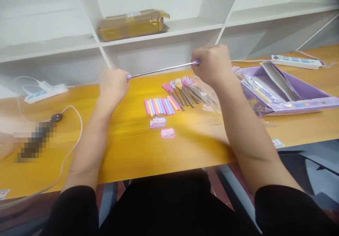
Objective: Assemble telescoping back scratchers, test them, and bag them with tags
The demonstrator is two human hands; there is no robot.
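A telescopic back scratcher (162, 69), its thin metal rod drawn out long, is stretched between my two hands above the table. My left hand (114, 86) is closed around one purple end, and my right hand (212, 66) grips the other purple end in a fist. Most of both ends is hidden by my fingers. Below lie several hand-shaped back scratcher heads on metal rods (186, 93), in pink, blue and yellow. Beside them is a row of coloured handle tubes (160, 106). Small pink and lilac cards (167, 133) rest nearer to me.
On the right stands a purple box (309, 84) with packaged things inside; clear plastic wrapping (212, 108) lies beside it. Power strips (46, 93) are on both sides. A white cable (79, 123) crosses the left. A taped parcel (132, 26) sits on the white shelf (196, 25).
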